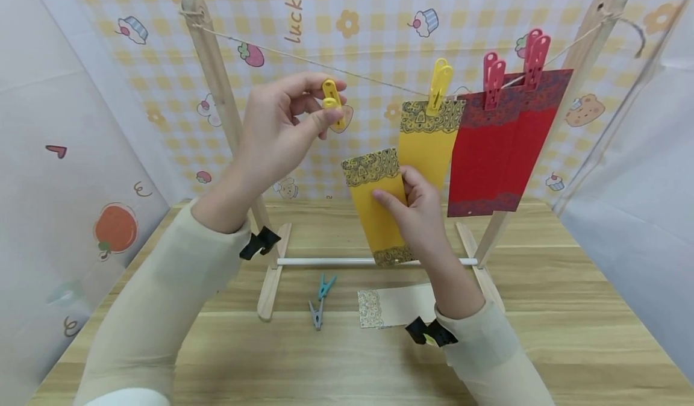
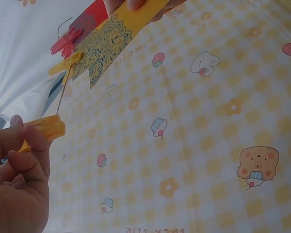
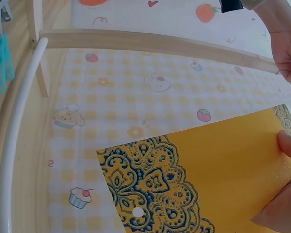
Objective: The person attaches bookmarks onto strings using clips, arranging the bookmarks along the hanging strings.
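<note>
My left hand is raised beside the string, its thumb and fingers pinching a yellow clothespin. The left wrist view shows the same clothespin between the fingertips. Lower and to the right, my right hand grips a yellow card by its right edge, thumb on the front. Dark lace patterns band both ends of this card, and a small white dot shows at one end. Behind it, another yellow card hangs from the string under a yellow clothespin.
Two overlapping red cards hang at right from pink-red clothespins. Wooden posts hold the string; a white rod joins their feet. On the table lie a cream patterned card, a teal clothespin and a grey clothespin.
</note>
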`<state>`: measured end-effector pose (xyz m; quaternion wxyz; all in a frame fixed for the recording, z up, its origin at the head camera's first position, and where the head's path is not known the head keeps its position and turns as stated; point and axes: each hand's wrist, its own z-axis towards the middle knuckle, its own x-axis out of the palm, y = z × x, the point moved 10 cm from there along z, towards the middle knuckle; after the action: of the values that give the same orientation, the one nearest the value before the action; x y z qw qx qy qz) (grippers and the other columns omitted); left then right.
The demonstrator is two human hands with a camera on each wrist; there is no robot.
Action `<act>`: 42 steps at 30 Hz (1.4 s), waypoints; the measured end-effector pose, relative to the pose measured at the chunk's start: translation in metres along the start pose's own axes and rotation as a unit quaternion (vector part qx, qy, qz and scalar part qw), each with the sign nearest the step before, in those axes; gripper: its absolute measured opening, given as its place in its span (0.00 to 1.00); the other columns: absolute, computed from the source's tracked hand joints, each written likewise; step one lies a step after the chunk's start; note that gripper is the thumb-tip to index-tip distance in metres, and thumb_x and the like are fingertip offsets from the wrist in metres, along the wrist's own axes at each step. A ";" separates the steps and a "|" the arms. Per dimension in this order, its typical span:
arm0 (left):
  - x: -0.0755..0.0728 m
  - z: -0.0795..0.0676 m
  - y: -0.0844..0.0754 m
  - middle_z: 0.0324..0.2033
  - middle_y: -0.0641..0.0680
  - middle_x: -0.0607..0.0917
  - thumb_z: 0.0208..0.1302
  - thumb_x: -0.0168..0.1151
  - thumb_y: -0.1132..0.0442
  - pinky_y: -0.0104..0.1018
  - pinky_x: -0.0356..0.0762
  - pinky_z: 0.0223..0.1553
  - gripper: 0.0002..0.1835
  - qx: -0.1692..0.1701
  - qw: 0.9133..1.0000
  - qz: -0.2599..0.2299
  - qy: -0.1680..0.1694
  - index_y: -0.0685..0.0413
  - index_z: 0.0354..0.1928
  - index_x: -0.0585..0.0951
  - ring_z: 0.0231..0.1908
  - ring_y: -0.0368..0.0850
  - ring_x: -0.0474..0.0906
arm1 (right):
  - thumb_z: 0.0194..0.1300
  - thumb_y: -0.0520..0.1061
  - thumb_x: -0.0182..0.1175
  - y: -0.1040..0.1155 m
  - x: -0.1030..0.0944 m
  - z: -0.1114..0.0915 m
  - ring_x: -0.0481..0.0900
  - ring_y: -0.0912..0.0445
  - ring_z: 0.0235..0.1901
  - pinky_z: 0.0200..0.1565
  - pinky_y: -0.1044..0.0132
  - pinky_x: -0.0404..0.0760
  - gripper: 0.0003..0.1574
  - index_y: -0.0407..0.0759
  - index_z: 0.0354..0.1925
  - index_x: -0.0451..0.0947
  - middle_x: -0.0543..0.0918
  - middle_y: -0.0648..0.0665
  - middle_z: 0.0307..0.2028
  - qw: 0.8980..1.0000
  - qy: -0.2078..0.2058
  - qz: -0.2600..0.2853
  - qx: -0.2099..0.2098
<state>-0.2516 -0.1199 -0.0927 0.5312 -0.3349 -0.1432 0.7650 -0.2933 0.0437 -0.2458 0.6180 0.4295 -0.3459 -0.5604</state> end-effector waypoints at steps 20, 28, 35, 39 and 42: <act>-0.004 0.033 -0.026 0.39 0.59 0.89 0.62 0.68 0.71 0.26 0.72 0.24 0.09 0.058 0.997 -0.016 -0.040 0.66 0.43 0.86 0.19 0.39 0.73 | 0.62 0.34 0.67 0.021 -0.004 0.016 0.84 0.61 0.32 0.35 0.70 0.84 0.15 0.35 0.48 0.77 0.87 0.45 0.37 0.998 -0.047 0.018 -0.030; 0.000 0.043 -0.026 0.39 0.59 0.89 0.61 0.69 0.70 0.27 0.73 0.26 0.10 0.058 0.997 -0.024 -0.035 0.66 0.44 0.87 0.19 0.38 0.72 | 0.62 0.33 0.67 0.030 -0.009 0.021 0.83 0.62 0.29 0.34 0.70 0.84 0.14 0.34 0.46 0.77 0.87 0.45 0.35 0.995 -0.081 0.041 -0.032; 0.010 0.046 -0.020 0.43 0.58 0.89 0.61 0.68 0.71 0.27 0.71 0.26 0.09 0.037 0.999 -0.016 -0.008 0.65 0.44 0.87 0.21 0.38 0.72 | 0.62 0.33 0.67 0.033 -0.011 0.026 0.85 0.61 0.30 0.35 0.67 0.86 0.13 0.35 0.45 0.77 0.87 0.45 0.35 0.994 -0.098 0.050 -0.022; 0.014 0.046 -0.016 0.42 0.56 0.89 0.61 0.68 0.71 0.26 0.66 0.24 0.10 0.017 1.000 -0.008 0.002 0.62 0.45 0.87 0.22 0.39 0.70 | 0.62 0.33 0.66 0.036 -0.012 0.029 0.86 0.61 0.30 0.34 0.66 0.86 0.13 0.35 0.45 0.77 0.87 0.42 0.36 0.993 -0.100 0.055 -0.027; 0.015 0.045 -0.013 0.42 0.56 0.89 0.61 0.68 0.70 0.26 0.63 0.24 0.10 0.000 1.000 -0.005 0.005 0.61 0.45 0.87 0.21 0.38 0.69 | 0.62 0.32 0.66 0.039 -0.011 0.030 0.86 0.61 0.30 0.35 0.66 0.87 0.13 0.34 0.46 0.78 0.88 0.39 0.38 0.993 -0.101 0.055 -0.033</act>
<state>-0.2758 -0.0949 -0.0576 0.5356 -0.3383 -0.1419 0.7607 -0.3067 0.0503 -0.1976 0.6232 0.3304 -0.4110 -0.5775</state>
